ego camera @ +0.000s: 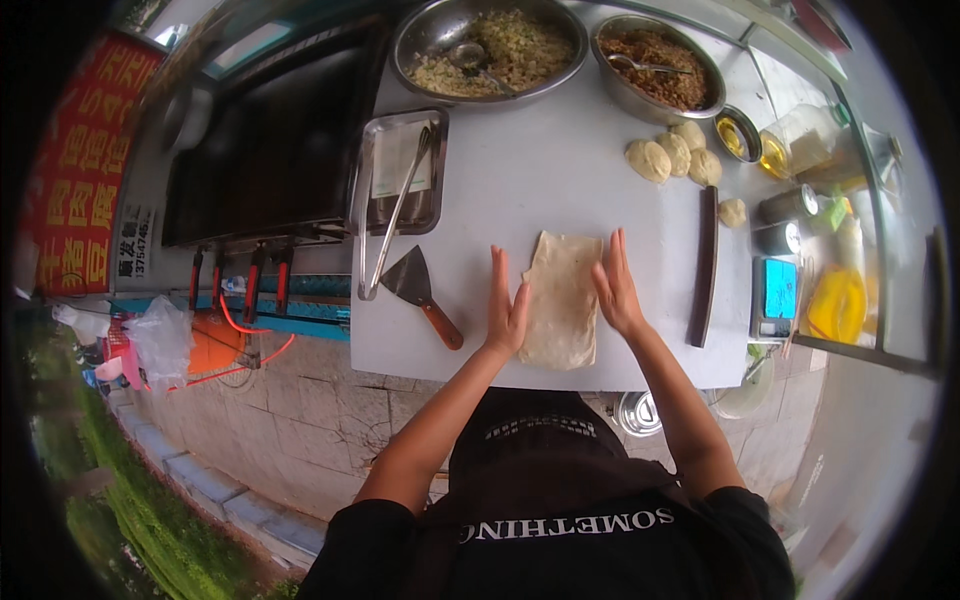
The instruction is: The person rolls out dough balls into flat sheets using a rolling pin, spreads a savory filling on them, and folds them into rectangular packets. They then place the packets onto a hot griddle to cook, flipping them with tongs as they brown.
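Observation:
A flat, roughly rectangular sheet of pale dough [561, 307] lies on the metal worktop [495, 165] straight in front of me. My left hand [510, 307] stands on edge along the sheet's left side, thumb towards the dough, fingers stretched out. Along the opposite side is my right hand [617, 289], palm facing inwards, its thumb at the dough's edge. Neither hand grips anything. Left of my left hand rests a scraper [424, 296] with a triangular blade and a wooden handle. Further right than my right hand lies a long dark stick [703, 266].
Several dough balls [675, 154] sit below a bowl of brown filling [660, 71]. Beside it is a large bowl of pale chopped filling [491, 52]. Metal tongs [401, 202] lean across a steel tray [431, 217]. A black griddle [274, 127] flanks the left; a digital scale [776, 296] stands right.

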`<state>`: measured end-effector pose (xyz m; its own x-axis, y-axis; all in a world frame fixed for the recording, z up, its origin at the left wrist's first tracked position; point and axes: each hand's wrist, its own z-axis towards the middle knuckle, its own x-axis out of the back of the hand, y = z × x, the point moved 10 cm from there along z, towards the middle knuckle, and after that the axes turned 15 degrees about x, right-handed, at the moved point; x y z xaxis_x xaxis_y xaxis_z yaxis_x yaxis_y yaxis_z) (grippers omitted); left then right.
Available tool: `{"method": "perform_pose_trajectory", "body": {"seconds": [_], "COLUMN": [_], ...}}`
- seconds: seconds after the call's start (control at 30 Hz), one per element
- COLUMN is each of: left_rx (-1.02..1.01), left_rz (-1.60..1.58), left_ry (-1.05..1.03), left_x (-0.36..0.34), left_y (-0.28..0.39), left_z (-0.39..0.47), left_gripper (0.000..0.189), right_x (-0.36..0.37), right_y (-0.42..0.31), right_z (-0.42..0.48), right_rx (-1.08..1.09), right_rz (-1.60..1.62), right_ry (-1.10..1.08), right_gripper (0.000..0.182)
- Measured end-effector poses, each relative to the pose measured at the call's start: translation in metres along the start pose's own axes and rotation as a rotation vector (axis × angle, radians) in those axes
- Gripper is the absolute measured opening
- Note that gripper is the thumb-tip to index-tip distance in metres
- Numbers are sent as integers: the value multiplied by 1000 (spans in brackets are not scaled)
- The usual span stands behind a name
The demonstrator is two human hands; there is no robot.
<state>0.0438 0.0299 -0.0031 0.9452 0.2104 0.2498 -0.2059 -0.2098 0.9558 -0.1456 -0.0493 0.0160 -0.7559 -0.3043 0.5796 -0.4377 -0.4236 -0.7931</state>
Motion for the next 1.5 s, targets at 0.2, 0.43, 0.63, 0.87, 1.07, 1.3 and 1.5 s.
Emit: {"method": "perform_pose_trajectory", "body": {"seconds": [0.2,0.43,0.63,0.87,1.07,1.3,1.5], "left_rx": [-2,45,-87,-167,-152,-96,-39], "left_rz": [-93,-347,-109,-124,765,991,946], "left_ry": [36,46,-70,9,99,70,-87], "left_x": [-18,-23,-41,19,-7,-18,-20], "left_y": [17,18,31,77,66,38,15], "left_z": [48,64,94,77,37,58,13], "left_gripper": [65,61,60,50,58,68,69], "right_x": [-53,-80,122,144,17,-10,-25], "right_y": [1,-19,32,54,-55,-27,-24], "right_z": [84,99,-2,-100,-4,30,-31], "right_rx": [210,260,-141,-320,255,93,-53], "right_rz": [-466,-651,-900,-687,-506,-715,-567], "right_ry": [-152,-225,448,215,-191,-208,-340], "right_gripper": [72,71,62,47,49,71,84]}}
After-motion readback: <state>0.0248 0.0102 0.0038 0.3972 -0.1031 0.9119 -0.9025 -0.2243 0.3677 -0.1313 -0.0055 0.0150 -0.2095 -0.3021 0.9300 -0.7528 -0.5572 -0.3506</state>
